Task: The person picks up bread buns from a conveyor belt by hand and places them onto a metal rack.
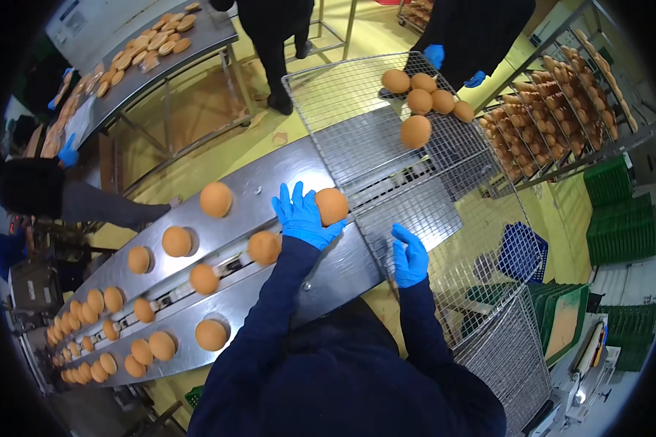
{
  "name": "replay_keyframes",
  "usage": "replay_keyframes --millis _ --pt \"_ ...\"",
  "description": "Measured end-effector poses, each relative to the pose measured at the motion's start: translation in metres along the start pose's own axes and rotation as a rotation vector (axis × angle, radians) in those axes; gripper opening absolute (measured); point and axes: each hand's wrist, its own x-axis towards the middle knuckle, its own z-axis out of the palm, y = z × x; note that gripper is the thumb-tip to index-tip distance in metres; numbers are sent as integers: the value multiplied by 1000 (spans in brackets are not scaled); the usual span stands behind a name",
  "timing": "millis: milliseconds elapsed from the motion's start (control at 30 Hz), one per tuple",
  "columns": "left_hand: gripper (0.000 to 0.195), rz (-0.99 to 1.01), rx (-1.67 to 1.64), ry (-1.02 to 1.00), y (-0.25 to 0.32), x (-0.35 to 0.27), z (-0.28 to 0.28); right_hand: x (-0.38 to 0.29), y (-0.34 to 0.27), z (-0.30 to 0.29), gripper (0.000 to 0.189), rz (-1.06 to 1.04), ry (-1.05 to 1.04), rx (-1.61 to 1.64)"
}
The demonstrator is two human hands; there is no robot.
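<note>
My left hand (306, 218), in a blue glove, is over the metal conveyor table. A round brown bun (332, 206) sits between its thumb and index finger, at the near edge of the wire rack (355, 164). Behind that wrist another bun (264, 248) lies along the table's central slot (230, 266). My right hand (410, 259), also gloved in blue, is above the rack's near side with fingers slightly bent and nothing in them. Several buns (420, 102) rest together on the far part of the rack.
More buns (177, 241) line the conveyor table (284, 169) to the left. Stacked wire racks (503, 360) stand at lower right, near green crates (566, 322) and a blue basket (522, 251). A loaded rack trolley (552, 109) is at right. People stand beyond, one with gloved hands (433, 56) by the rack.
</note>
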Motion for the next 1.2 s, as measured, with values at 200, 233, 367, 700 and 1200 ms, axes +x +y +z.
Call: replay_keyframes --millis 200,233,367,700,1200 --pt "89 -43 168 -196 -7 -7 35 104 4 -41 75 -174 57 -438" --pt "89 -53 181 -278 -1 -6 24 118 -5 -32 85 -178 -36 -541" --pt "87 -70 117 -311 -6 7 17 173 21 25 94 -257 -134 -583" --pt "59 257 -544 434 73 268 17 183 12 103 38 -41 -532 -274" --pt "104 157 291 -502 185 381 134 365 88 -128 98 794 67 -951"
